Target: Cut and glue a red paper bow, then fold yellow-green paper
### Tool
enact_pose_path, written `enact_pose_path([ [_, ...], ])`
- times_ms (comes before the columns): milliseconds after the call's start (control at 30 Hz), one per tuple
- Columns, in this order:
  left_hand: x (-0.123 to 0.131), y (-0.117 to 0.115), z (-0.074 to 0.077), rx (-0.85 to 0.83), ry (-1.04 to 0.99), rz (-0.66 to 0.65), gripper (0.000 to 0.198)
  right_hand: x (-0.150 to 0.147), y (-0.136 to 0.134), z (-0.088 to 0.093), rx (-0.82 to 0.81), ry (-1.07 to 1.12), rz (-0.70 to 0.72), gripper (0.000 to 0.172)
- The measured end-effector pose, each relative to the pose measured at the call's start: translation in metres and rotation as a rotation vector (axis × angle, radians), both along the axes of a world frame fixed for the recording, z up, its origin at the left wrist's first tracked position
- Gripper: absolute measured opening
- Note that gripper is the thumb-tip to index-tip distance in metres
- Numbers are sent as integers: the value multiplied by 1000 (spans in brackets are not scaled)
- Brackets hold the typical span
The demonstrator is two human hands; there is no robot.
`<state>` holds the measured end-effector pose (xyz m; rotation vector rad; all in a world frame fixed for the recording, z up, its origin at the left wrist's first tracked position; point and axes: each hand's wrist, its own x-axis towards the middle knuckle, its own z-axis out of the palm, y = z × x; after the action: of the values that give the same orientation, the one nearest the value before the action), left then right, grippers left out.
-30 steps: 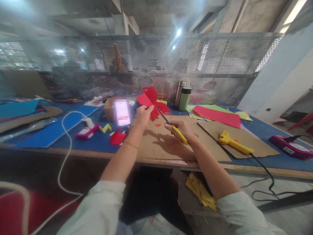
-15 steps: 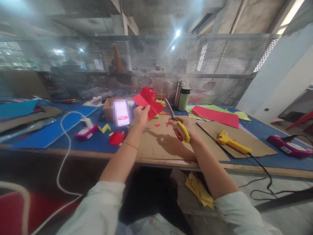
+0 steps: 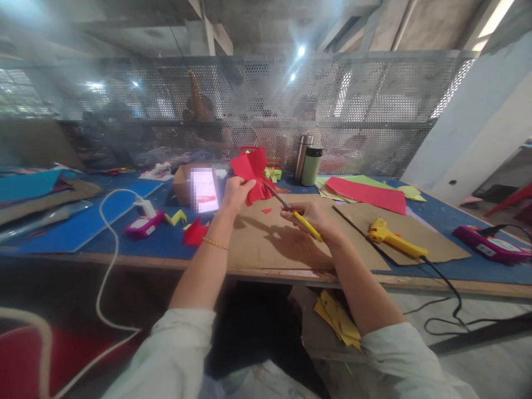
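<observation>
Pinched in my left hand (image 3: 236,195) is a piece of red paper (image 3: 252,166), folded and cut into flaps, raised above the cardboard sheet (image 3: 270,244). My right hand (image 3: 310,217) grips yellow-handled scissors (image 3: 306,224), fingers wrapped round the handles. The blades point up and left, and their tips reach the lower right edge of the red paper. Whether the tips are cutting into it I cannot tell. A small red scrap (image 3: 266,210) lies on the cardboard below. A folded red paper piece (image 3: 196,231) rests on the table left of my left wrist.
A lit phone (image 3: 204,190) leans against a cardboard box (image 3: 183,185). A steel flask (image 3: 302,158) and green tumbler (image 3: 311,166) stand at the back. Right lie a yellow glue gun (image 3: 397,239), red paper sheet (image 3: 366,195) and purple device (image 3: 490,244). A white cable (image 3: 118,221) crosses the left side.
The scissors have moved left and turned edge-on, their tips now at the red paper. My left hand has turned the paper so its flaps face differently.
</observation>
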<state>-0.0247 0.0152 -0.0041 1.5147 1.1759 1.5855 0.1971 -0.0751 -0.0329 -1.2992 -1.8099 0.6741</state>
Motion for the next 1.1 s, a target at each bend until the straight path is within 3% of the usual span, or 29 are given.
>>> enact_pose_path([
  [233, -9, -1, 3, -3, 28, -94, 26, -3, -7, 5, -19, 12, 23, 68],
  [500, -10, -5, 4, 4, 115, -131, 28, -4, -11, 11, -86, 55, 59, 65],
  [1100, -12, -3, 1, -98, -31, -282, 25, -3, -6, 6, -114, 94, 49, 67],
])
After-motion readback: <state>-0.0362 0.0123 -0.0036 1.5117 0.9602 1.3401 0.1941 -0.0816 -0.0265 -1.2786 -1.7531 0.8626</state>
